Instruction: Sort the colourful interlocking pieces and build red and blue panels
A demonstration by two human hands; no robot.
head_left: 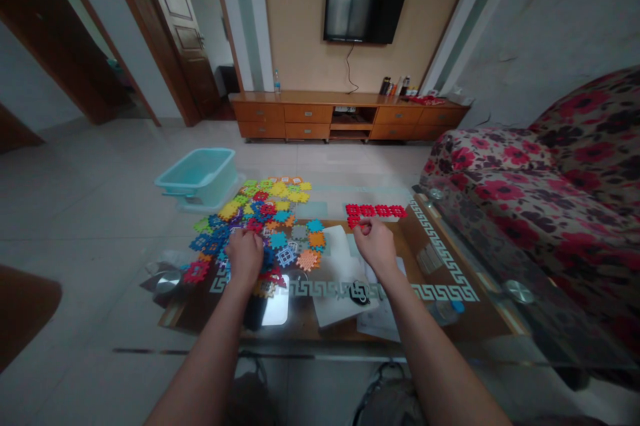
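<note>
On the glass table lies a heap of interlocking plastic puzzle tiles (277, 239) in blue, yellow, green, orange, red and white. My left hand (245, 254) is over the heap's near left part, fingers curled down; whatever they hold is hidden. Further right, several red tiles (383, 211) form a row across the table. At that row's left end, just on its near side, my right hand (374, 245) is closed with thumb and fingertips on a red tile (353, 220). This tile touches or nearly touches the row; I cannot tell which.
A turquoise plastic tub (200, 176) stands beyond the heap at the left. White papers (340, 256), a dark corded item (359, 293) and a blue-capped bottle (450, 311) appear at or under the glass. A flowered sofa (510, 153) borders the right side.
</note>
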